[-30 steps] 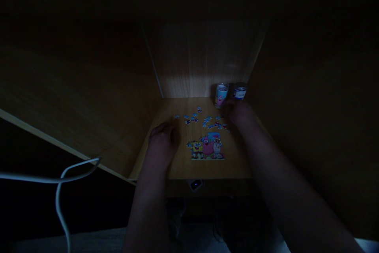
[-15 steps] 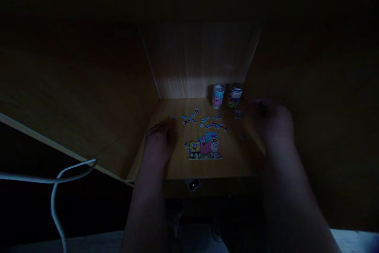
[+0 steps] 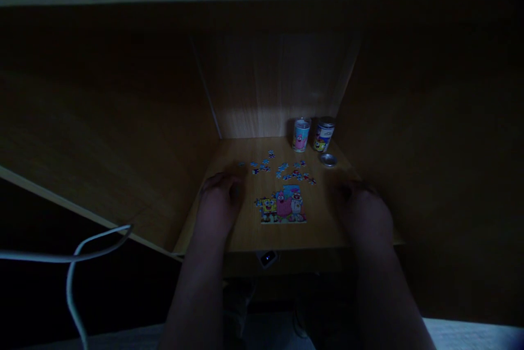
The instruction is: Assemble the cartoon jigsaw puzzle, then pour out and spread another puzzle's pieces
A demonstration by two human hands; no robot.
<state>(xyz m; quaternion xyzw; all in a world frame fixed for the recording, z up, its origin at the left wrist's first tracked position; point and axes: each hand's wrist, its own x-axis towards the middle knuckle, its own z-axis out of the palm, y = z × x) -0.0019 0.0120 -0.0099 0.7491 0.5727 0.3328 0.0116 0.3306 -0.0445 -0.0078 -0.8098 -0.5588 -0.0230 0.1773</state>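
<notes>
A partly joined jigsaw puzzle with cartoon figures lies near the front of the wooden surface. Loose puzzle pieces are scattered just behind it. To the puzzle's left rests my left hand, its fingers curled in; whether anything is inside them is hidden. My right hand is low over the surface on the right, fingers bent together in deep shadow, and I cannot make out what they hold. Behind it lies a round metal lid.
A printed tin and a second, darker tin stand at the back right. Wooden side panels enclose the surface. A white cable hangs at the left, and a small device with a lit screen shows below the front edge.
My right hand has come down and left, toward the puzzle, uncovering the metal lid. The small piece seen there earlier is no longer visible. My left hand has stayed nearly still.
</notes>
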